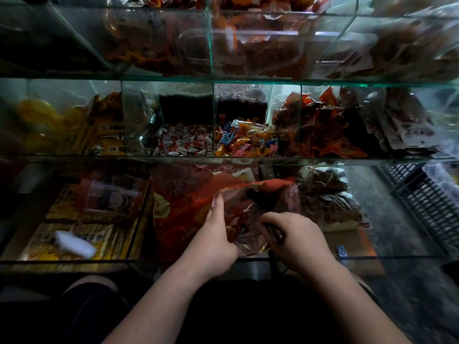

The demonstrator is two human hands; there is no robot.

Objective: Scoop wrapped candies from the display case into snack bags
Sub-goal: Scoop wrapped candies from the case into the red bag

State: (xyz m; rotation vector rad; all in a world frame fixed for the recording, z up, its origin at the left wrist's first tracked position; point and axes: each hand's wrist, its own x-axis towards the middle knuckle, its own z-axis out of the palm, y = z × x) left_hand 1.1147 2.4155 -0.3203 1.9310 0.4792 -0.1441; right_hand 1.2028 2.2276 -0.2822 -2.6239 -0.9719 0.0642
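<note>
the display case (211, 58) is showing clear, smooth glass panes, their cut edges glowing green. the snack bag (238, 202) is gleaming as thin red plastic film, crinkled and glossy, with a foil-like sheen at its mouth. the dark scoop (275, 234) is looking like shiny plastic. the white-and-red wrapped candies (183, 142) and the multicoloured wrapped candies (246, 142) are glinting in slick twisted wrappers. the white scoop (74, 244) is appearing as smooth matt plastic. the black crate (427, 202) is showing matt lattice plastic, the floor (387, 207) is looking like rough grey concrete, and the box (347, 239) is showing dull brown cardboard.
</note>
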